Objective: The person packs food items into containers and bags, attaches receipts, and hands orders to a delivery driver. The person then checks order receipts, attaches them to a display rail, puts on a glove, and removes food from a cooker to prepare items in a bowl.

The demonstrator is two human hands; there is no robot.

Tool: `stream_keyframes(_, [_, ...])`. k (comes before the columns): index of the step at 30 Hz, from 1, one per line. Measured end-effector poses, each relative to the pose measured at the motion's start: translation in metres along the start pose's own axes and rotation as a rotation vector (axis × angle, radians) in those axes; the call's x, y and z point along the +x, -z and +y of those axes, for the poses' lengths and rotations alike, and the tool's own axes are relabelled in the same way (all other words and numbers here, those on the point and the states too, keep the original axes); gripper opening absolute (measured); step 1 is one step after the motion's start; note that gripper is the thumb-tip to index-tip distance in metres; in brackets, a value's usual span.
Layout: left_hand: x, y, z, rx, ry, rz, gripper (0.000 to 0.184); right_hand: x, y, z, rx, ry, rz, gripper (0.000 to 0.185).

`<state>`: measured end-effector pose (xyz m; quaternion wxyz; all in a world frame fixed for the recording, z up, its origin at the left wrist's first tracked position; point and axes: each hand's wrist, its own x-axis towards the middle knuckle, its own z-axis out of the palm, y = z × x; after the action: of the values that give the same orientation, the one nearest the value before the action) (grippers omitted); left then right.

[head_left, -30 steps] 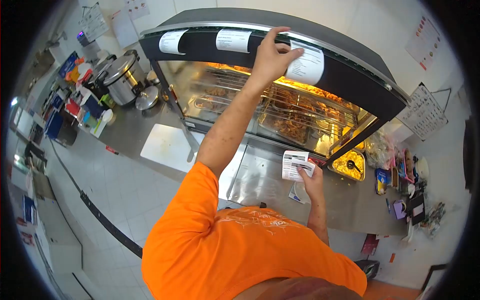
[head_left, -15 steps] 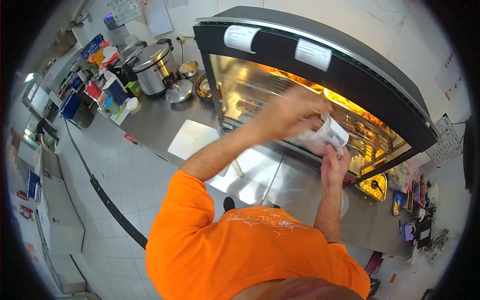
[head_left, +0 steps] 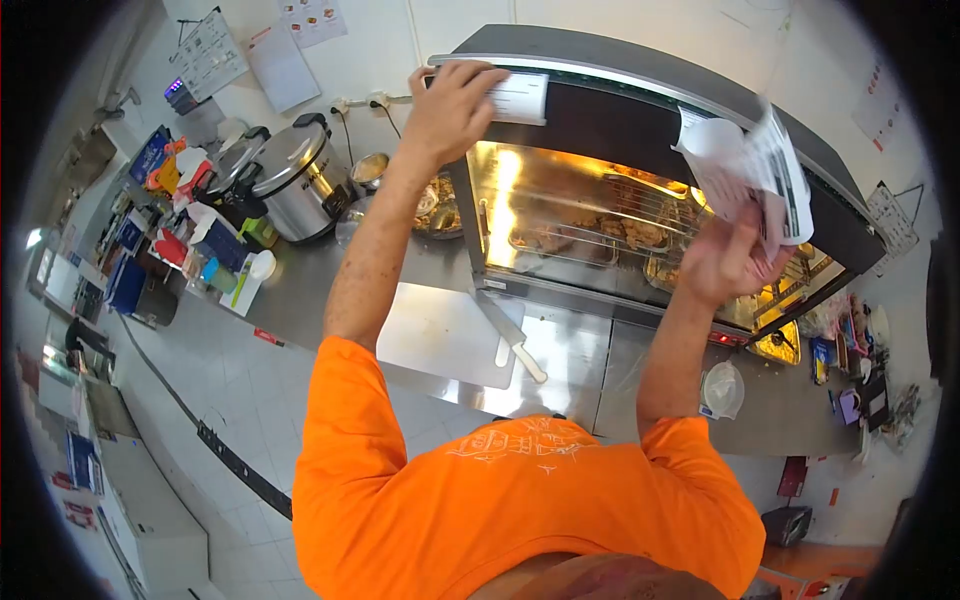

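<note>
1. Slips of printed paper are in two kinds of place; one slip (head_left: pixel 522 98) is at the far left of the black front band (head_left: pixel 620 115) of the heated cabinet (head_left: pixel 640 50); another slip (head_left: pixel 708 138) curls out near the right part of this band, and it looks fixed there, though I cannot tell surely.
2. About the hands: the left hand (head_left: pixel 450 112) has its fingers bent over the top edge, touching the left end of the first slip; whether they pinch it or only press, I cannot tell; the right hand (head_left: pixel 725 255) is closed on loose slips (head_left: pixel 782 180), held up before the glass and blurred.
3. As I judge, the paper handling is partly done; two slips seem to be on the band, while the loose ones are off it, in the right hand; their exact number I cannot tell.
4. Below, on the worktop (head_left: pixel 640 350), the knife (head_left: pixel 512 338) lies across the right part of the white board (head_left: pixel 435 330); both are untouched; cooked food (head_left: pixel 645 232) is behind the glass.
</note>
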<state>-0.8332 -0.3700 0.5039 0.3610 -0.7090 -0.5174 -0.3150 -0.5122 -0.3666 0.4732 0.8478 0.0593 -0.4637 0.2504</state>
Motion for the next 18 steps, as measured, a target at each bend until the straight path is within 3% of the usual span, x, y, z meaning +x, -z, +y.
stream_keyframes(2, [-0.014,-0.001,-0.023,-0.024,0.04,0.045,0.041,-0.004,-0.029,0.032,-0.252,0.192,-0.134,0.028])
stream_keyframes(4, [-0.022,0.004,-0.032,-0.013,0.067,0.004,0.045,-0.001,-0.056,0.054,-0.551,-0.396,-0.385,0.028])
stream_keyframes(5, [-0.024,0.006,-0.033,-0.002,0.065,0.013,0.045,-0.013,-0.049,0.1,-0.531,-0.39,-0.457,0.029])
stream_keyframes(6, [-0.023,0.009,-0.034,0.011,0.061,0.026,0.045,-0.024,-0.055,0.106,-0.48,-0.495,-0.438,0.029])
stream_keyframes(8, [-0.017,0.017,-0.022,-0.061,0.033,0.06,0.047,-0.037,-0.052,0.105,-0.567,-0.419,-0.482,0.027])
stream_keyframes(10, [-0.011,0.02,-0.009,-0.201,-0.02,0.045,0.048,-0.043,-0.056,0.108,-0.501,-0.472,-0.423,0.025])
stream_keyframes(15, [0.014,0.003,0.018,-0.192,-0.115,-0.084,0.058,-0.044,-0.054,0.099,-0.375,-0.683,-0.409,0.022])
stream_keyframes(18, [0.019,-0.006,0.015,-0.143,-0.131,-0.099,0.055,-0.042,-0.046,0.089,-0.297,-0.797,-0.322,0.026])
